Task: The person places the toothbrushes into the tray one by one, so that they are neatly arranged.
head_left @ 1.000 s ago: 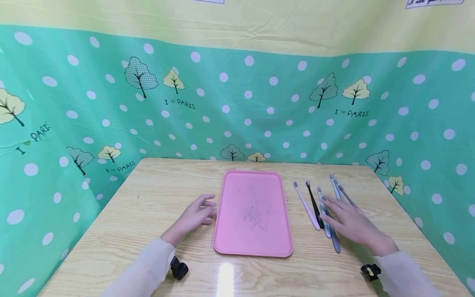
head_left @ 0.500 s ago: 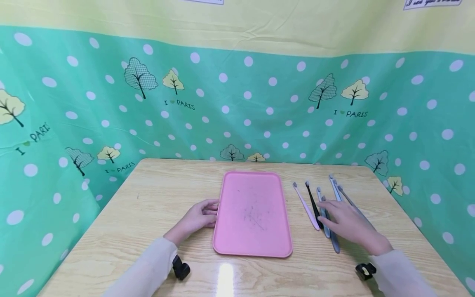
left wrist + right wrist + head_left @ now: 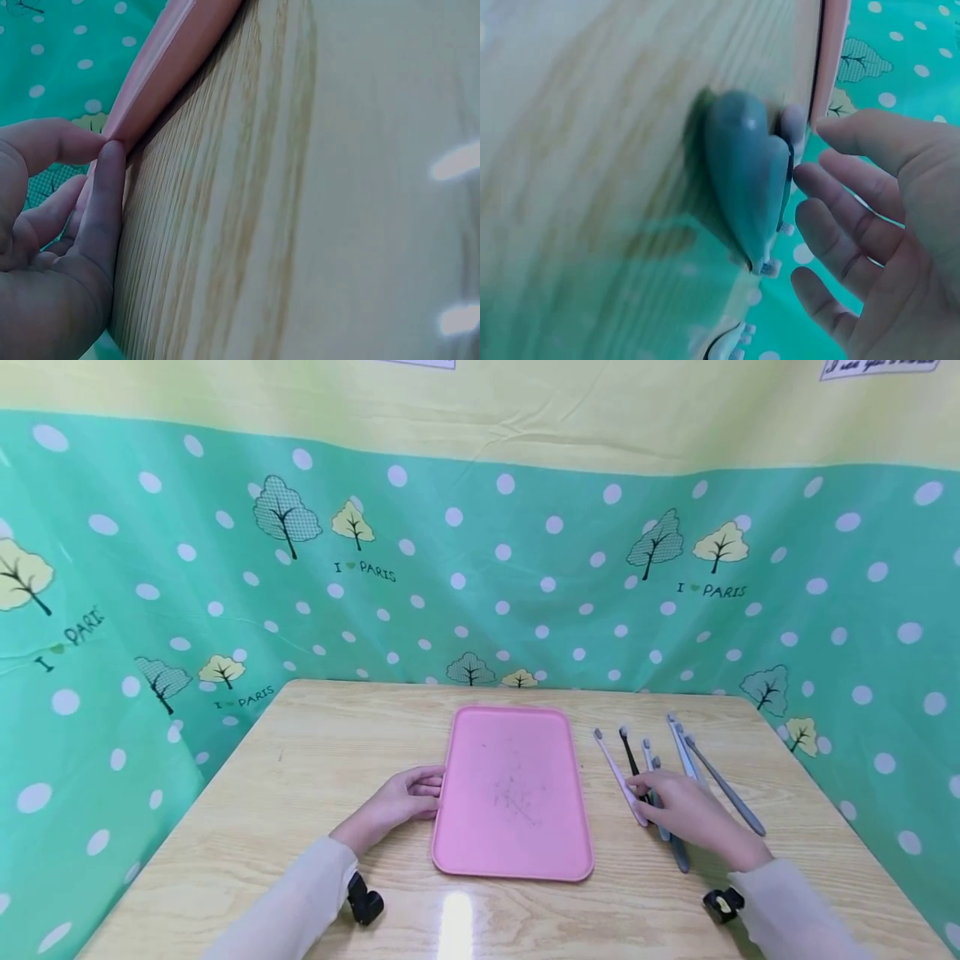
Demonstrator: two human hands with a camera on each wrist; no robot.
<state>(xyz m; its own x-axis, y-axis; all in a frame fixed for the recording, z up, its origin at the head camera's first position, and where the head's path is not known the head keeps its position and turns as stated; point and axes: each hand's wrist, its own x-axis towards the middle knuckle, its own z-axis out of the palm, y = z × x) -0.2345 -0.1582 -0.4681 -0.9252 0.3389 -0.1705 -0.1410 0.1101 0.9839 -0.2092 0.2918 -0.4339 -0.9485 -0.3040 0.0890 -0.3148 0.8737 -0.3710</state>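
My left hand (image 3: 393, 806) is at the left edge of a pink tray (image 3: 513, 752). In the left wrist view, thumb and forefinger meet on the rim of the tray (image 3: 169, 71) and pinch it. Over several toothbrushes right of the tray is my right hand (image 3: 690, 810), its fingertips close to the lower handle of a pink toothbrush (image 3: 617, 772). Its thumb and fingers stand apart in the right wrist view, beside a grey-blue toothbrush handle (image 3: 739, 165). The right hand partly hides a black toothbrush (image 3: 629, 750) and a few bluish ones.
A grey toothbrush (image 3: 726, 785) and light blue ones (image 3: 682, 747) lie farther right, bristle heads toward the back. The wooden table (image 3: 360, 718) ends at a green dotted curtain (image 3: 420, 568). Dark marks show on the tray's surface.
My left hand has moved right onto the tray's edge. My right hand has shifted left across the toothbrushes toward the pink one, uncovering the grey one's handle. The tray stays put.
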